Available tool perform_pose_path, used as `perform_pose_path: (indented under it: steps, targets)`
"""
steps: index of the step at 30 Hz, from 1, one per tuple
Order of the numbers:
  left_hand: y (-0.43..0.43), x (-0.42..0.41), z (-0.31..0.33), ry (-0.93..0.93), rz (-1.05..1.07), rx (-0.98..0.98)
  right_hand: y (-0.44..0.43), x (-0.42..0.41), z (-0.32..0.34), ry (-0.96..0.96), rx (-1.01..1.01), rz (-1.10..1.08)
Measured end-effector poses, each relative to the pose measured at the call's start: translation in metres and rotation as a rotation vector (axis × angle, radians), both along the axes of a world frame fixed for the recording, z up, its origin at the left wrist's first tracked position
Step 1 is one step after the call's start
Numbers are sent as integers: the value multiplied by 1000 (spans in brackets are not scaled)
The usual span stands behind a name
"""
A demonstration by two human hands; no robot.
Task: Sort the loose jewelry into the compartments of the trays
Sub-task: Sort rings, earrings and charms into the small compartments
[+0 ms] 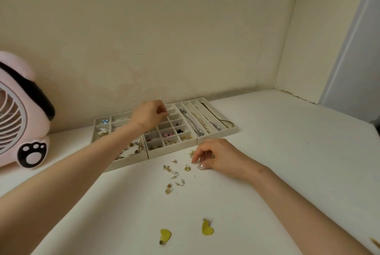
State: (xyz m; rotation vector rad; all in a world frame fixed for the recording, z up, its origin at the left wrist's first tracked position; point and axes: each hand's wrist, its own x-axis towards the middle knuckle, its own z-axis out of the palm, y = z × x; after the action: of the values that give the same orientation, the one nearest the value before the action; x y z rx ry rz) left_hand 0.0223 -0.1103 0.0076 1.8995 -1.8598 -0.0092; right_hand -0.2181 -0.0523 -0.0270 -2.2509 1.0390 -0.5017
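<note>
Most of the sorting looks done: the three cream compartment trays [193, 143] at the back of the white table [287, 162] already hold earrings, bracelets and chains. A small scatter of loose gold and pearl earrings [174, 174] and two yellow heart-shaped earrings [207, 228] lie unsorted on the table. The left hand [149, 116] hovers over the middle tray's small cells, fingertips pinched, on what I cannot tell, while the right hand [213, 157] rests curled by the scatter, fingertips near a gold piece.

My white table [287, 162] carries three beige trays [172, 153] against the wall, a pink fan [22, 114] at left, loose earrings [174, 174] scattered, and two yellow hearts [207, 228] nearest me
</note>
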Motion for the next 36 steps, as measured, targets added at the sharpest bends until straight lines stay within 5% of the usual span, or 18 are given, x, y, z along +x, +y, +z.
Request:
perform_pose_path:
  steps: [6,13,26,36]
  targets:
    - [48,-34,-10,108,-276,-18,2,0,1,-202,57,-48]
    - [82,-59,-15,451,-496,224,2,2,7,-454,89,-128]
    - [77,-59,-19,327,-350,53,2,2,6,-618,192,-145]
    - [20,6,2,369,-22,16,2,3,2,-440,66,-220]
